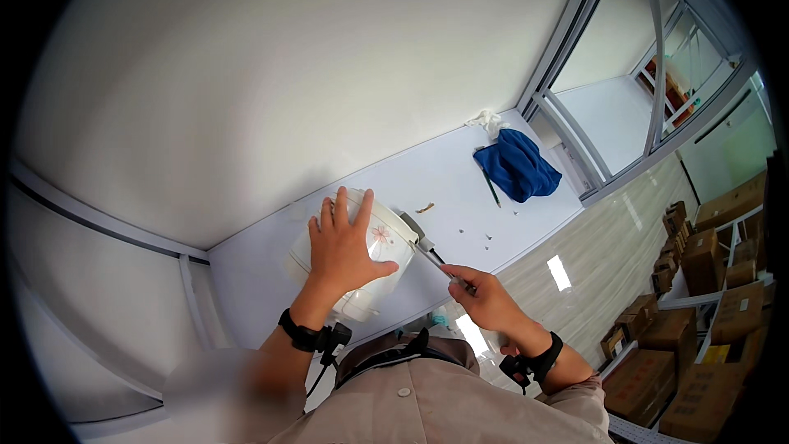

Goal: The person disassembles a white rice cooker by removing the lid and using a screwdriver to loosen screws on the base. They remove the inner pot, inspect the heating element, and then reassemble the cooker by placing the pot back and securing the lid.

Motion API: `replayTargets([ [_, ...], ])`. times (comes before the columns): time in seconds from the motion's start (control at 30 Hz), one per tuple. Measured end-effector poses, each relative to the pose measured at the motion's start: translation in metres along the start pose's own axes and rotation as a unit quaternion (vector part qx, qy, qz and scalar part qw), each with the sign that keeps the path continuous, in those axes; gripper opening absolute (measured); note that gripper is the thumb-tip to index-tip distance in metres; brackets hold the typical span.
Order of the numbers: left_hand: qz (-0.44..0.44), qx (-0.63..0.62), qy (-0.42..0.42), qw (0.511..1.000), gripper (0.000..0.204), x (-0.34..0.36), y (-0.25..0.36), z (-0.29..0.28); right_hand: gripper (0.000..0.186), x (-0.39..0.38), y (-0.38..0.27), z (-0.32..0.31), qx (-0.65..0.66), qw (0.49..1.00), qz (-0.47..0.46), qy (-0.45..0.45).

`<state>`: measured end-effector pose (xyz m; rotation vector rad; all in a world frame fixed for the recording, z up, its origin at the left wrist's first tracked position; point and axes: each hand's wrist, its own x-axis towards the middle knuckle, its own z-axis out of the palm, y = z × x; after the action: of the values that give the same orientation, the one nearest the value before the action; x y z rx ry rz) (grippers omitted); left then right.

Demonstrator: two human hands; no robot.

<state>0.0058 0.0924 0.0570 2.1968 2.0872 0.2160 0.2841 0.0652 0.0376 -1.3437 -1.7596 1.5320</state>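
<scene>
A white rounded appliance (380, 259) with a pink flower print, which looks like a rice cooker, lies on the white table. My left hand (341, 247) rests on top of it with the fingers spread. In my closed right hand (485, 300) is a screwdriver (438, 259), most of its handle hidden by the fingers. Its shaft points up and left to the appliance's right edge, beside a grey part (415, 228) there. Whether the tip sits in a screw is too small to tell.
Several small screws (489, 237) and a thin brown piece (425, 208) lie to the right on the tabletop (444, 185). Farther right are a dark green pen-like stick (486, 177), a blue cloth (522, 166) and crumpled white tissue (491, 122). Cardboard boxes (645, 382) fill shelves at far right.
</scene>
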Motion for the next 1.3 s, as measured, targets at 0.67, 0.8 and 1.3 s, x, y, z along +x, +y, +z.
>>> replayTargets([
  [0.67,0.026,0.018,0.003,0.999,0.117,-0.005,0.008,0.002,0.04,0.012,-0.025,-0.029,-0.06,0.992,0.062,-0.09],
  [0.8,0.018,0.012,0.004,1.0,0.117,-0.003,0.005,0.004,0.041,0.013,-0.026,-0.025,-0.074,0.99,0.07,-0.092],
  [1.3,-0.011,0.042,0.022,0.999,0.12,-0.006,0.012,0.008,0.044,0.009,-0.008,0.003,-0.077,0.995,0.055,-0.04],
])
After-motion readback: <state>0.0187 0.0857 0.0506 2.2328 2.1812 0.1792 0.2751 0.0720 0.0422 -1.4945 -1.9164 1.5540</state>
